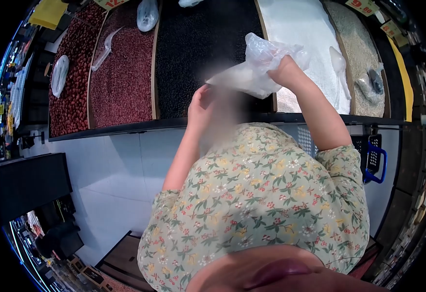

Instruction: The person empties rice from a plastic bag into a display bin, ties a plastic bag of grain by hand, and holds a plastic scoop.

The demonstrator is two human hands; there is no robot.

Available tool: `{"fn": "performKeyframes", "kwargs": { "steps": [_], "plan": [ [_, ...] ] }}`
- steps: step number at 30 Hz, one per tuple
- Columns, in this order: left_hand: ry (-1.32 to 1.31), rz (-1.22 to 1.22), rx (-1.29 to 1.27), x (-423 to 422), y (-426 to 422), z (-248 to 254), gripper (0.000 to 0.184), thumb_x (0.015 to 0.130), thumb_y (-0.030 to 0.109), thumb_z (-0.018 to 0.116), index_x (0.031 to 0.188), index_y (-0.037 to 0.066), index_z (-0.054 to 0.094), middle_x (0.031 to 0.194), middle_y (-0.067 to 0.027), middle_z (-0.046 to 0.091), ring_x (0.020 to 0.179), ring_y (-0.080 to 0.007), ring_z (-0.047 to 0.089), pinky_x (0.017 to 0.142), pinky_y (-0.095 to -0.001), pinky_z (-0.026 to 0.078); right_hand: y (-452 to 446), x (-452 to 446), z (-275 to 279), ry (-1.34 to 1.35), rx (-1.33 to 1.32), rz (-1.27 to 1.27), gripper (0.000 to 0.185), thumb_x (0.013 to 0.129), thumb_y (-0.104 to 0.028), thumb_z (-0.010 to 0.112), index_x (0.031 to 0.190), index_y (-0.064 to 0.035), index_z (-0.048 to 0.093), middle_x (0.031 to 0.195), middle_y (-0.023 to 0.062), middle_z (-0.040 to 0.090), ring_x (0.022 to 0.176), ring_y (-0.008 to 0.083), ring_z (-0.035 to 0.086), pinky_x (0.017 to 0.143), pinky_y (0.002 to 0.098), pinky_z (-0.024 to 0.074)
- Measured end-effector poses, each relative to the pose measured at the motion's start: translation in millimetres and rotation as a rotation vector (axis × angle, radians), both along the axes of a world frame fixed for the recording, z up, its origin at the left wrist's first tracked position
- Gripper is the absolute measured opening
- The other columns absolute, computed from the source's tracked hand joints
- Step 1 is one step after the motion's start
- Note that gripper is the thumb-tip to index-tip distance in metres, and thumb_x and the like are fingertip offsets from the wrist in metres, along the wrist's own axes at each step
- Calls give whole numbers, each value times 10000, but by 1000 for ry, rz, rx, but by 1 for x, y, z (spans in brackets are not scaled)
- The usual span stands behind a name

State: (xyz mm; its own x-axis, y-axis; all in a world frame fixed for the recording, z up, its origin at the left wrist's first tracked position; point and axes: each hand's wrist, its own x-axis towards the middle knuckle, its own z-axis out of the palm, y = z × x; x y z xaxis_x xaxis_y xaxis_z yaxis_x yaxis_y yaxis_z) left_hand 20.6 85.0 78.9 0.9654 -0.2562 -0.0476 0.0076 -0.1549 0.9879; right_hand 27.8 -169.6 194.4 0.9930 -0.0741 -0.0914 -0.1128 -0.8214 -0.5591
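Wood-divided bins of loose grain [155, 73] stretch across the far side, where the right hand [286, 73] has fingers clamped on a translucent white plastic bag [263, 62], mostly over small black grains [198, 46], the left hand [200, 106] curled at its left tip, grip and filling unclear.

Plastic bag [270, 54] between both hands [287, 73]

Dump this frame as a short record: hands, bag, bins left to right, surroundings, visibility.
left_hand: left hand, raised, fingertips at the bag's left end; contact unclear
right_hand: right hand, gripping the bag's right part
bag: whitish plastic bag, held over the black and white bins
bins: dark red goods; smaller red goods; black goods; white goods; tan grain
surroundings: dark basket with blue handle, picture right
visibility: blur beside left hand; bag contents unclear
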Motion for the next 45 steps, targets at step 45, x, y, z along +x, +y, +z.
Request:
{"fn": "performKeyframes", "kwargs": {
  "steps": [45],
  "plan": [
    [-570, 8, -70, 139, -247, 211, 183, 854, 122, 579, 773, -39, 616, 609, 53, 500, 578, -27, 404, 515, -195, 309, -215, 116, 100, -292, 652, 352, 295, 868, -271, 583, 1071, -59, 615, 941, 66, 630, 818, 149, 612, 662, 262, 515]
  ]
}}
